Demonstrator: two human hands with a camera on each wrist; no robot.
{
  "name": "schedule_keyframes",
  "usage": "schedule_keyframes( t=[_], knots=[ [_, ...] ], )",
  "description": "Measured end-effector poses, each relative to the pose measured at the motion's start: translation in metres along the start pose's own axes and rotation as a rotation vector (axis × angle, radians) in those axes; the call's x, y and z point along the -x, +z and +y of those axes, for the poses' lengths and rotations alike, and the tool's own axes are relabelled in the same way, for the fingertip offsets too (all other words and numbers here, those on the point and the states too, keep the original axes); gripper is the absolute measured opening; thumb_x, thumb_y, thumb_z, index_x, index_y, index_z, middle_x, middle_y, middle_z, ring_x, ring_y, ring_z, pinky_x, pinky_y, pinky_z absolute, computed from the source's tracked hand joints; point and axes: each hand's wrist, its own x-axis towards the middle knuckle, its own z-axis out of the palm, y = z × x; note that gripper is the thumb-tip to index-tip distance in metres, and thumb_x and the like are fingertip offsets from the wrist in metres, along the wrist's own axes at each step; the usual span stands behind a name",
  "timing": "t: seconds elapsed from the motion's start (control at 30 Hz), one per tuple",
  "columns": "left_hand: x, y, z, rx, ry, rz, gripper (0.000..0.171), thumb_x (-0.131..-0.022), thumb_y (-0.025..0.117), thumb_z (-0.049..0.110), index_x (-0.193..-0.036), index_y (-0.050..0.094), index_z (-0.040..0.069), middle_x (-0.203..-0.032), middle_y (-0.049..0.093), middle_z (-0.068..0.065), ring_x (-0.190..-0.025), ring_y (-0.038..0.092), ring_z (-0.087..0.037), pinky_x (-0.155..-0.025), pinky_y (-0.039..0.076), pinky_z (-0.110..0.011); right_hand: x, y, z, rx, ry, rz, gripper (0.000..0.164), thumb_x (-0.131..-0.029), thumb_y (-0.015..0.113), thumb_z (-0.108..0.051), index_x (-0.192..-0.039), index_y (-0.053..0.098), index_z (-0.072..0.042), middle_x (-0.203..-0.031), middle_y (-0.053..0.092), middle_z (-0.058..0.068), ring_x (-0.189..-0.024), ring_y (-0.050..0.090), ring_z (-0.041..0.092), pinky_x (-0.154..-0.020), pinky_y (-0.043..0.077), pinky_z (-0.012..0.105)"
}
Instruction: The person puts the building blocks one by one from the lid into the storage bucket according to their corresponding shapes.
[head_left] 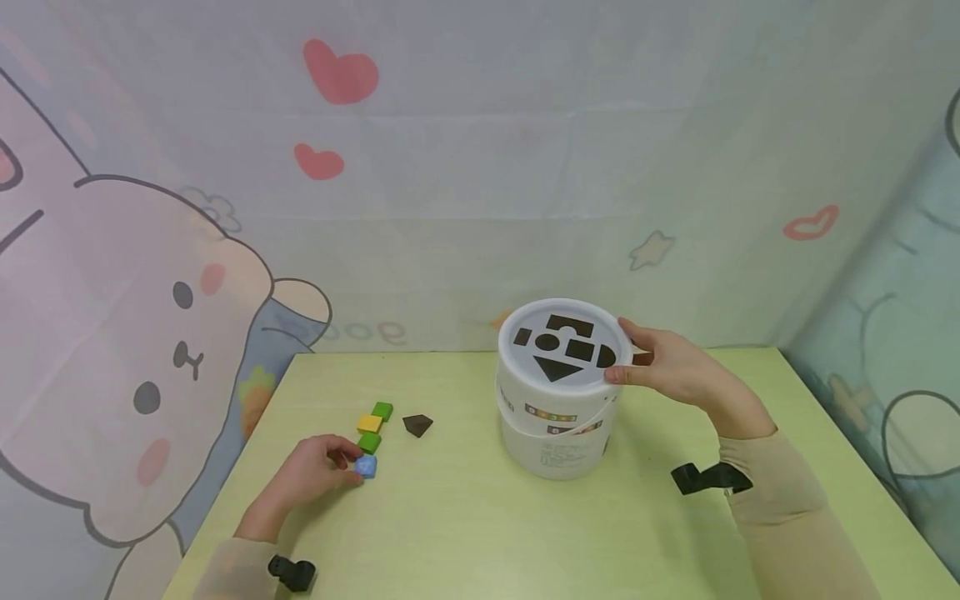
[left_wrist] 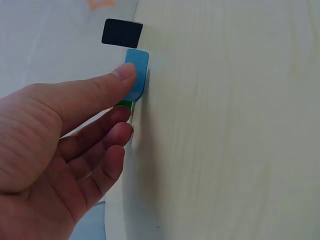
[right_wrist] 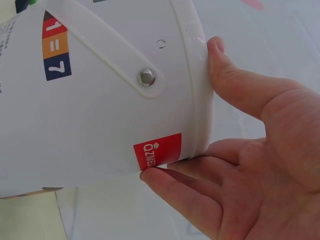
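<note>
My left hand (head_left: 318,471) pinches a blue block (head_left: 365,466) at the near end of a short line of blocks. The left wrist view shows the thumb lying on the blue block's (left_wrist: 140,75) face. Beyond it, lined up on the table, come a green block (head_left: 369,442), a yellow block (head_left: 369,424) and another green block (head_left: 382,411). A dark brown angular block (head_left: 417,425) lies just right of them. My right hand (head_left: 678,367) grips the upper rim of a white bucket (head_left: 558,454), thumb on its lid (head_left: 517,360) and fingers against the side.
Dark shaped cut-outs, among them a triangle (head_left: 557,367), mark the lid. The bucket's white handle (right_wrist: 112,45) hangs down its side. A pale yellow-green table (head_left: 450,533) carries everything. Behind it hangs a printed cloth (head_left: 480,208) with hearts and a rabbit.
</note>
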Motion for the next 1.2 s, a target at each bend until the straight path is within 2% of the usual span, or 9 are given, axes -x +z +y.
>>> schedule_keyframes(
  t=[0.3,0.47,0.53,0.67,0.77,0.93,1.2],
  knots=[
    [0.003,-0.001,0.002,-0.034,0.024,-0.014,0.032,-0.079,0.095,0.011,-0.107,0.08,0.008,-0.092,0.069,0.001,-0.085,0.06,-0.018,-0.075,0.051,-0.033,0.0,0.0,0.0,-0.01,0.0,0.005,0.104,-0.099,0.079,-0.042,-0.17,0.016,-0.001,-0.154,0.055,0.025,-0.138,0.057,0.044,-0.112,0.046,0.064],
    [0.004,-0.005,0.005,0.008,0.013,-0.023,0.032,-0.083,0.093,0.015,-0.111,0.08,0.011,-0.089,0.07,0.001,-0.082,0.063,-0.018,-0.073,0.053,-0.033,-0.001,0.0,0.0,-0.012,-0.006,0.011,0.103,-0.098,0.08,-0.041,-0.17,0.017,-0.001,-0.154,0.055,0.025,-0.138,0.058,0.044,-0.111,0.047,0.064],
    [0.004,-0.007,0.008,0.03,0.03,-0.019,0.032,-0.085,0.092,0.016,-0.114,0.08,0.01,-0.091,0.072,0.002,-0.084,0.065,-0.017,-0.074,0.055,-0.032,-0.001,0.0,0.001,-0.013,-0.01,0.013,0.103,-0.098,0.08,-0.041,-0.17,0.017,-0.001,-0.154,0.055,0.025,-0.137,0.058,0.044,-0.111,0.047,0.064],
    [0.001,-0.012,0.019,0.057,0.104,0.01,0.031,-0.09,0.088,0.017,-0.118,0.08,0.006,-0.1,0.075,0.002,-0.089,0.068,-0.015,-0.079,0.058,-0.029,-0.001,0.001,0.002,-0.011,-0.004,0.012,0.104,-0.098,0.079,-0.042,-0.17,0.016,-0.001,-0.154,0.055,0.026,-0.137,0.058,0.045,-0.11,0.047,0.064],
    [-0.004,-0.016,0.033,0.068,0.18,0.042,0.033,-0.093,0.087,0.016,-0.121,0.079,0.003,-0.108,0.076,0.0,-0.092,0.07,-0.016,-0.079,0.059,-0.029,0.0,0.001,0.002,-0.016,-0.001,0.011,0.104,-0.098,0.079,-0.042,-0.17,0.016,-0.001,-0.154,0.055,0.026,-0.137,0.058,0.045,-0.11,0.047,0.064],
    [-0.018,-0.023,0.065,0.07,0.284,0.085,0.035,-0.093,0.087,0.017,-0.126,0.078,0.007,-0.113,0.077,0.0,-0.096,0.071,-0.017,-0.081,0.06,-0.029,0.0,0.001,0.002,-0.02,-0.002,0.012,0.104,-0.098,0.079,-0.043,-0.17,0.016,-0.002,-0.153,0.057,0.024,-0.137,0.059,0.044,-0.11,0.048,0.063],
    [-0.046,-0.033,0.141,0.024,0.425,0.068,0.035,-0.092,0.088,0.018,-0.125,0.08,0.01,-0.118,0.077,0.002,-0.102,0.072,-0.021,-0.083,0.061,-0.036,0.001,0.001,0.002,-0.041,-0.009,0.01,0.104,-0.099,0.079,-0.041,-0.17,0.014,-0.001,-0.154,0.055,0.025,-0.136,0.059,0.044,-0.11,0.048,0.062]
  ],
)
